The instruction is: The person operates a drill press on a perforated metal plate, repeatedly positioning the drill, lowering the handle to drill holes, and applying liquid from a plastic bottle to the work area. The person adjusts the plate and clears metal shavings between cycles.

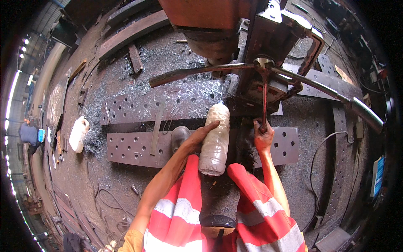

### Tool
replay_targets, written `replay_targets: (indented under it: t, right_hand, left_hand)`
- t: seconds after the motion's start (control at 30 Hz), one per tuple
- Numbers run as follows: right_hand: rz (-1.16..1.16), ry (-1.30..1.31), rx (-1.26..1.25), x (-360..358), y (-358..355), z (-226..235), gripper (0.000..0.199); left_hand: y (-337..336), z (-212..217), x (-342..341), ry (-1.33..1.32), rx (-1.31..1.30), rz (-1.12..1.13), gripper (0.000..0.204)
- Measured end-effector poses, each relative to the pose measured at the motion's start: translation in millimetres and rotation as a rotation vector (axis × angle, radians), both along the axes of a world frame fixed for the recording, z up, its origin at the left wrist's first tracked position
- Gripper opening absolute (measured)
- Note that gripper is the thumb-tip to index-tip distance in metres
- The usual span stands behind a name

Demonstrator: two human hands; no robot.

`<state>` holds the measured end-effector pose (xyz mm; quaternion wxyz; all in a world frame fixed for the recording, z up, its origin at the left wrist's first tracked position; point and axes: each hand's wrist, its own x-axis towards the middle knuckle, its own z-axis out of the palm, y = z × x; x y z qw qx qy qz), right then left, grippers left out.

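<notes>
My left hand (205, 133) is wrapped around a cloudy plastic bottle (215, 145), its narrow end pointing away from me toward the drill's spindle (218, 74). A thin bright line runs between bottle tip and spindle; I cannot tell whether it is liquid or the bit. My right hand (263, 136) is closed on the end of a feed lever (265, 94), one of three spokes on the drill press hub (263, 64). Under the spindle lies a drilled steel plate (138, 105), strewn with metal shavings. A nearer drilled plate (126, 145) runs in front of my knees.
The orange motor housing (201, 17) hangs overhead. Two more spokes stick out, left (176, 76) and right (365, 113). A white jug (78, 134) stands left among shavings. Cables (315, 168) trail across the floor at right. Another person (28, 133) is at far left.
</notes>
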<state>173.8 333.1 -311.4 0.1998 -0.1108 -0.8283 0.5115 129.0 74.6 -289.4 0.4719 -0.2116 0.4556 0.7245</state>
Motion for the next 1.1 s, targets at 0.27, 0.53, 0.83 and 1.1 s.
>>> replay_targets:
  t: [0.27, 0.53, 0.83, 1.1]
  right_hand:
    - [0.006, -0.037, 0.006, 1, -1, 4, 0.011]
    - [0.011, -0.044, -0.007, 1, 1, 2, 0.009]
    - [0.006, -0.042, 0.004, 1, 0, 3, 0.010]
    - [0.007, -0.012, -0.004, 1, 3, -6, 0.010]
  left_hand:
    - [-4, 1, 0, 0.023, -0.023, -0.004, 0.056]
    - [-2, 4, 0, 0.030, -0.063, -0.032, 0.058]
    - [-3, -5, 1, 0.028, -0.025, 0.010, 0.059]
    - [-3, -4, 1, 0.027, -0.059, -0.017, 0.061]
